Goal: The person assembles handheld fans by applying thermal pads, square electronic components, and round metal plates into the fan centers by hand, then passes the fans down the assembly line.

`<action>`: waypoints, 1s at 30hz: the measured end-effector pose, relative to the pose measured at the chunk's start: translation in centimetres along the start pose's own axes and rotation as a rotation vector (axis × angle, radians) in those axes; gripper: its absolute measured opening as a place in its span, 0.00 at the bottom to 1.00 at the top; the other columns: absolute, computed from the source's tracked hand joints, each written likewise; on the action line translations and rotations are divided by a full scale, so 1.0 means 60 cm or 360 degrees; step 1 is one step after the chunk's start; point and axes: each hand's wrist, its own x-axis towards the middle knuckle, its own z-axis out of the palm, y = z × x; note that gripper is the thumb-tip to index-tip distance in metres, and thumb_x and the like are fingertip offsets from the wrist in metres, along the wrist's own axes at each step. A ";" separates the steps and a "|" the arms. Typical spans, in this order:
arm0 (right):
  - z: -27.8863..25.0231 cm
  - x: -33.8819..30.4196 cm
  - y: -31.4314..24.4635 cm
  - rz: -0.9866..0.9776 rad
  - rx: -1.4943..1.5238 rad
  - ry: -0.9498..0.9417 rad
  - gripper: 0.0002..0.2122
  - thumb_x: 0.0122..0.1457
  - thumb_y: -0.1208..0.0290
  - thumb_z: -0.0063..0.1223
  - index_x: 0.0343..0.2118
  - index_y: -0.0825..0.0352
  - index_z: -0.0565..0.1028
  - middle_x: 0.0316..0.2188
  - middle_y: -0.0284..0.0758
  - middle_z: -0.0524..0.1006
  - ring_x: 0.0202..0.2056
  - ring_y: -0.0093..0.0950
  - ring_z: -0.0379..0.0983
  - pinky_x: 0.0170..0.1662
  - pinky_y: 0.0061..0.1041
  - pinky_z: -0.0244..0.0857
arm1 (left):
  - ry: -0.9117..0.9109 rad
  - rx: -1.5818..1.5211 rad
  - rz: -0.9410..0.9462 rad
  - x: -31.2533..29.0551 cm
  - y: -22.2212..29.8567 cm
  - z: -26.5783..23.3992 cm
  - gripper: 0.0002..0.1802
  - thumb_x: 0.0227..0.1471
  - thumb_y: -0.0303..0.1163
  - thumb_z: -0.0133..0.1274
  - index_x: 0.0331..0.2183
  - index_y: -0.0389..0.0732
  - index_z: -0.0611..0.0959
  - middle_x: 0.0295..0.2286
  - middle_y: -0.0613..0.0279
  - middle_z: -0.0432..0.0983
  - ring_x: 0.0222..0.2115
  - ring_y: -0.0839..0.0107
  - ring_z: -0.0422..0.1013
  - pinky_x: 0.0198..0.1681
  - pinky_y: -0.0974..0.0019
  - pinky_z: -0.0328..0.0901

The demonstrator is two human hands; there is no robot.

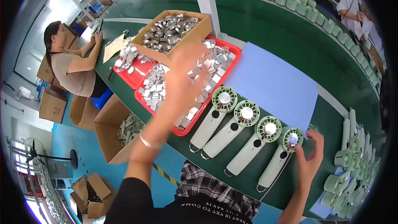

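My left hand (186, 76), smeared by motion, is over a red tray (179, 132) of small silver metal pieces (155, 85); its fingers do not show clearly. Four pale green handheld fans lie side by side with their round heads away from me: the leftmost fan (203, 130), a second fan (222, 141), a third fan (244, 155) and the rightmost fan (273, 170). Each has a shiny silver disc at the centre of its head. Beside the rightmost head, my right hand (311, 157) has its thumb and fingers curved apart, with nothing visible between them.
A cardboard box (205, 23) of silver rings stands behind the tray. Blue sheets (273, 79) lie beyond the fans. More green fans (348, 170) are piled at the right. A seated person (74, 66) holds a phone at the left. A cardboard carton (108, 141) stands below the table edge.
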 end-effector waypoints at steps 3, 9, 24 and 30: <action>0.005 0.005 -0.002 0.0057 0.0081 -0.0005 0.18 0.48 0.72 0.60 0.43 0.70 0.74 0.46 0.38 0.73 0.51 0.33 0.68 0.58 0.31 0.57 | -0.0100 0.0124 -0.0340 0.092 -0.154 -0.030 0.09 0.49 0.26 0.59 0.35 0.38 0.84 0.34 0.52 0.79 0.35 0.58 0.77 0.39 0.58 0.71; 0.004 0.009 0.021 -0.0088 -0.0028 0.0010 0.15 0.47 0.80 0.59 0.41 0.70 0.75 0.44 0.41 0.74 0.48 0.36 0.71 0.54 0.33 0.62 | -0.0907 0.0510 -0.0753 0.134 -0.293 0.002 0.13 0.46 0.41 0.63 0.28 0.41 0.88 0.25 0.56 0.83 0.28 0.64 0.79 0.36 0.62 0.72; 0.009 0.006 0.008 -0.0046 -0.0092 0.0028 0.12 0.51 0.79 0.56 0.40 0.71 0.75 0.43 0.41 0.76 0.50 0.36 0.71 0.56 0.32 0.61 | -0.0514 -0.0164 -0.0859 0.123 -0.213 -0.048 0.11 0.51 0.33 0.62 0.29 0.34 0.86 0.22 0.66 0.79 0.24 0.79 0.70 0.28 0.72 0.64; 0.016 -0.001 -0.052 -0.0337 -0.0292 0.0219 0.15 0.50 0.82 0.56 0.43 0.72 0.75 0.43 0.43 0.75 0.50 0.39 0.71 0.56 0.35 0.62 | -0.0268 -0.1896 -0.1125 0.029 -0.060 -0.044 0.06 0.54 0.30 0.61 0.32 0.37 0.83 0.24 0.70 0.74 0.25 0.82 0.68 0.30 0.76 0.62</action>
